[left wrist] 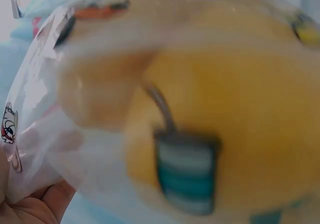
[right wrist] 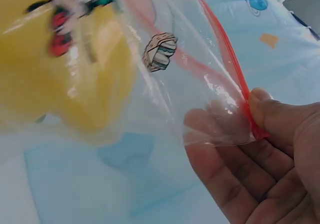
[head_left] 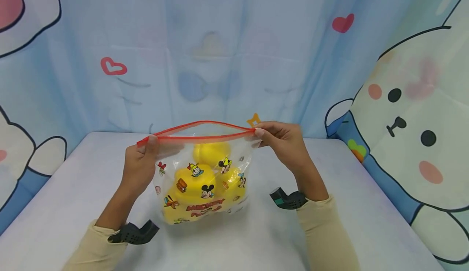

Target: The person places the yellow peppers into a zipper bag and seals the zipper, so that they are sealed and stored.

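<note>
A clear zip bag [head_left: 234, 153] with cartoon prints and a red zip edge hangs above the table. Several rounded yellow objects [head_left: 210, 153] bulge inside it; their kind cannot be told through the plastic. My left hand [head_left: 140, 163] pinches the left top corner, thumb toward me. At the opposite corner my right hand [head_left: 283, 142] pinches the red edge between thumb and fingers, seen close in the right wrist view. Between the corners the two red strips stand apart, so the mouth gapes. In the left wrist view blurred plastic and yellow shapes fill most of the picture.
A white table [head_left: 366, 230] lies beneath the bag. Behind it hangs a light blue curtain [head_left: 220, 59] with hearts and cartoon animals. Each wrist wears a small black camera, such as the one on the left wrist [head_left: 134, 233].
</note>
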`<state>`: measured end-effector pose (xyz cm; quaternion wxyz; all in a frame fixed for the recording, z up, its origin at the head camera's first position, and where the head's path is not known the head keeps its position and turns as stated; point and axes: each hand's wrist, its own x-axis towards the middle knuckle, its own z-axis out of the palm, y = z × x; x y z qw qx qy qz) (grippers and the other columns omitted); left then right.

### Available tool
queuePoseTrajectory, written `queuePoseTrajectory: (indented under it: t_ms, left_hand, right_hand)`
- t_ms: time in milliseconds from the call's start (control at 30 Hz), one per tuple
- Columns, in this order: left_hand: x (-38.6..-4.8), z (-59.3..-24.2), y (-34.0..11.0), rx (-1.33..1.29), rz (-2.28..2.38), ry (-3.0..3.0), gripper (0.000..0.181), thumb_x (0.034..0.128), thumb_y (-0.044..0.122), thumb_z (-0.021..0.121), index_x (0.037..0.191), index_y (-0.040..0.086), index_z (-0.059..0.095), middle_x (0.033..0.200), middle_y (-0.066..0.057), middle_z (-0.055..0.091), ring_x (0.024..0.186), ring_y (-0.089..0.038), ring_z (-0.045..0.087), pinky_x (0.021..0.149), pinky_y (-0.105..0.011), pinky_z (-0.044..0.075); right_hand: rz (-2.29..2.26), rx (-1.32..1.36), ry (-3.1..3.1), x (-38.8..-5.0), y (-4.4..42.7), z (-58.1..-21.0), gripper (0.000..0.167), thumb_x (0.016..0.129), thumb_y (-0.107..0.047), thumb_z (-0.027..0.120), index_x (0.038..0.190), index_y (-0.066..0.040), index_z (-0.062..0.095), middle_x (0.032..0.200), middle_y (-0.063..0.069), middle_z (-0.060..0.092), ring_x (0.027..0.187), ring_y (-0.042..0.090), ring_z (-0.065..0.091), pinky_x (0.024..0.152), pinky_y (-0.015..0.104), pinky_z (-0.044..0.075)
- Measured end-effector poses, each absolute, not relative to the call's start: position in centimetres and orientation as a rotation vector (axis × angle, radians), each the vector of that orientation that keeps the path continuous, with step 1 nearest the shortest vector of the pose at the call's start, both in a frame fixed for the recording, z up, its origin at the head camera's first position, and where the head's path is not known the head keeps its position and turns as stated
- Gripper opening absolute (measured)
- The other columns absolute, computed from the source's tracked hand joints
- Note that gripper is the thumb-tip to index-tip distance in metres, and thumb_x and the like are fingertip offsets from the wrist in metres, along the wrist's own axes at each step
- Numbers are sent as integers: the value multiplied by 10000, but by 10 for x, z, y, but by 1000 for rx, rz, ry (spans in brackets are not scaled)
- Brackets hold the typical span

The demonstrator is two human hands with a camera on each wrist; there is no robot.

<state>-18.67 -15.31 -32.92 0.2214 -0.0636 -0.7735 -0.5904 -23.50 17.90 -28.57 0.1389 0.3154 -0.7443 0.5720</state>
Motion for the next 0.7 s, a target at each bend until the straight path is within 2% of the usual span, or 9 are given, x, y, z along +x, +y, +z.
queuePoseTrajectory:
  t_ms: [167, 200, 267, 333, 400, 467, 533, 600, 700]
  left_hand:
    - [-195, -335, -155, -109, -1622, -2144, 549, 1018, 408, 434, 1128, -69, 682, 1072, -195, 688, 1001, -250, 633, 806, -143, 496]
    - [-196, -336, -156, -110, -1623, -2133, 542, 1019, 402, 435, 1133, -68, 680, 1075, -190, 690, 1001, -238, 636, 847, -144, 483]
    - [-197, -338, -157, -103, -1641, -2110, 542, 1017, 400, 441, 1119, -75, 683, 1038, -181, 694, 946, -207, 630, 823, -156, 495]
    - [-197, -339, -156, -96, -1666, -2082, 546, 1015, 400, 446, 1089, -84, 688, 948, -148, 691, 875, -176, 607, 751, -155, 494]
    - [-197, -340, -155, -91, -1688, -2057, 547, 1012, 401, 451, 993, -90, 691, 774, -96, 632, 750, -157, 550, 620, -173, 458]
    - [-198, -341, -154, -90, -1705, -2037, 545, 1009, 398, 457, 838, -84, 646, 639, -46, 502, 638, -147, 456, 514, -212, 383]
    - [-198, -341, -153, -94, -1719, -2028, 534, 1008, 390, 462, 724, -52, 556, 576, -38, 381, 568, -160, 376, 457, -244, 322]
    - [-198, -341, -154, -92, -1732, -2038, 529, 1010, 393, 458, 741, -51, 558, 575, -34, 379, 579, -155, 405, 461, -234, 342]
    - [-199, -340, -159, -99, -1762, -2066, 553, 1012, 425, 436, 976, -80, 658, 775, -96, 625, 773, -142, 578, 619, -143, 478]
  right_hand:
    - [1694, 880, -2183, -243, 176, -294, 191, 938, -59, 623, 1063, 69, 691, 914, 74, 731, 802, 230, 692, 768, 366, 576]
    - [1703, 870, -2181, -245, 175, -295, 194, 938, -72, 628, 1058, 66, 693, 908, 72, 728, 803, 232, 687, 777, 365, 574]
    - [1728, 846, -2172, -247, 172, -298, 212, 937, -113, 642, 1049, 58, 697, 901, 69, 721, 816, 236, 676, 797, 364, 568]
    - [1779, 817, -2157, -248, 169, -301, 249, 931, -159, 659, 1068, 46, 692, 924, 74, 711, 852, 242, 660, 829, 364, 557]
    - [1841, 802, -2157, -251, 166, -306, 305, 929, -189, 665, 1145, 25, 672, 979, 84, 691, 914, 244, 645, 876, 356, 539]
    - [1925, 821, -2181, -254, 164, -310, 369, 939, -213, 653, 1235, 6, 631, 1086, 89, 667, 996, 241, 624, 923, 351, 514]
    - [1988, 858, -2226, -256, 163, -314, 426, 948, -253, 638, 1282, 7, 598, 1154, 88, 648, 1059, 232, 604, 960, 340, 488]
    - [2070, 949, -2224, -259, 163, -318, 497, 947, -287, 635, 1309, 45, 560, 1216, 95, 627, 1118, 247, 582, 987, 361, 467]
    - [2041, 1067, -2247, -259, 165, -321, 541, 940, -340, 637, 1259, 93, 581, 1201, 76, 641, 1134, 238, 578, 994, 375, 463]
